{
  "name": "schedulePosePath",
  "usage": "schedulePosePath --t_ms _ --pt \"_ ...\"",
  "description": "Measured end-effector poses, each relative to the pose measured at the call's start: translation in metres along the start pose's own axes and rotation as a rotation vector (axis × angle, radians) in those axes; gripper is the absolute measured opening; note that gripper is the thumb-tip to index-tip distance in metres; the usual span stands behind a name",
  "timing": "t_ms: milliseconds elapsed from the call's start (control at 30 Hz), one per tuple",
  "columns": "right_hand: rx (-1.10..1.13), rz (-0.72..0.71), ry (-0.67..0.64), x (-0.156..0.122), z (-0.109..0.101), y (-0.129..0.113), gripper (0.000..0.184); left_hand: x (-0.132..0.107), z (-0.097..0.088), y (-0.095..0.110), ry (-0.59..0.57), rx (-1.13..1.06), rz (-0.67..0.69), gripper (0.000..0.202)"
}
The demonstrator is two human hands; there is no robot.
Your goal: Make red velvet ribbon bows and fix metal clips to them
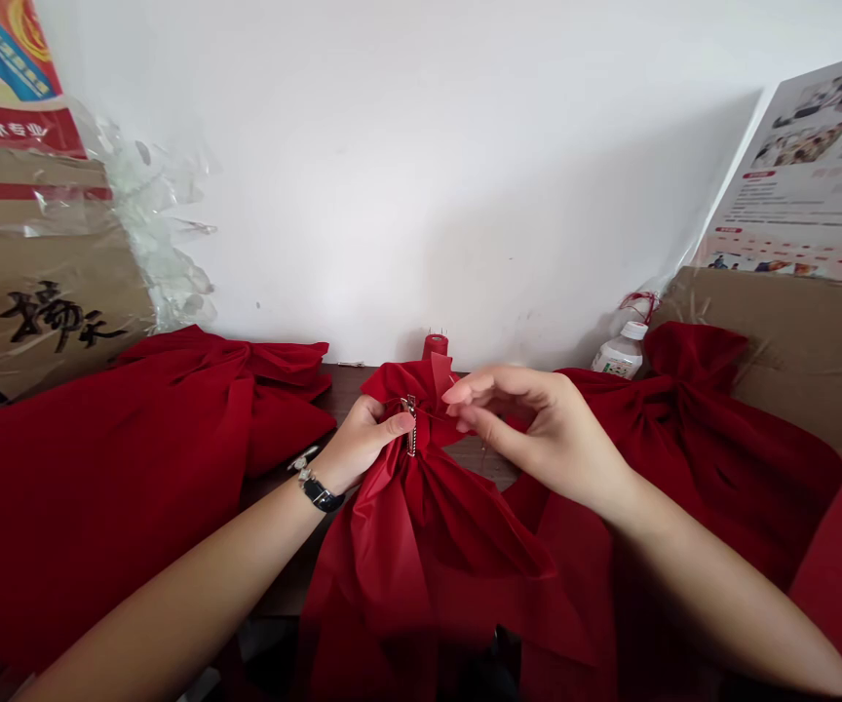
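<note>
A red fabric bow (421, 526) lies gathered in front of me on the dark table. My left hand (363, 444), with a black wristwatch, is closed around the gathered middle of the bow, thumb pressing beside a small metal clip (411, 426). My right hand (530, 424) hovers just right of the knot, fingers curled and pinching at the red fabric or a thin red thread there. A red thread spool (435, 344) stands behind the bow against the wall.
Large red bows lie at the left (135, 439) and at the right (691, 429). Cardboard sheets wrapped in plastic lean left (33, 283) and right (793, 341). A small plastic bottle (622, 353) stands by the white wall. A printed poster (808, 175) leans at upper right.
</note>
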State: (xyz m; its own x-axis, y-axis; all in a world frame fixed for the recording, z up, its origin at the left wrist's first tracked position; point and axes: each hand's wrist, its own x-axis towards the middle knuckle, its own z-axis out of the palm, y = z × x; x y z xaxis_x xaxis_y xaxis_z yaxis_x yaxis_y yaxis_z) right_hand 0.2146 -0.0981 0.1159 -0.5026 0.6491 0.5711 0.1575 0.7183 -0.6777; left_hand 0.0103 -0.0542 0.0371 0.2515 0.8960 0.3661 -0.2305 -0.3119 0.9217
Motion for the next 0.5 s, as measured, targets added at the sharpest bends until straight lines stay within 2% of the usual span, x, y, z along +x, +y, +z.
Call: schedulePosePath --t_ms 133,233,367,500 --pt "0.044 -0.019 -0.173 -0.002 0.001 -0.002 0.022 -0.001 0.004 0.004 0.055 0.015 0.051 0.042" --pt "-0.075 -0.124 -0.193 -0.001 0.005 0.001 0.018 -0.002 0.007 0.008 0.074 -0.009 0.140 0.045" --pt "-0.198 -0.293 -0.226 0.001 0.009 0.008 0.015 -0.002 0.007 0.010 0.076 0.039 0.171 0.049" --pt "-0.250 -0.352 -0.241 0.001 0.013 0.011 0.014 -0.003 0.005 0.009 0.080 0.053 0.184 0.052"
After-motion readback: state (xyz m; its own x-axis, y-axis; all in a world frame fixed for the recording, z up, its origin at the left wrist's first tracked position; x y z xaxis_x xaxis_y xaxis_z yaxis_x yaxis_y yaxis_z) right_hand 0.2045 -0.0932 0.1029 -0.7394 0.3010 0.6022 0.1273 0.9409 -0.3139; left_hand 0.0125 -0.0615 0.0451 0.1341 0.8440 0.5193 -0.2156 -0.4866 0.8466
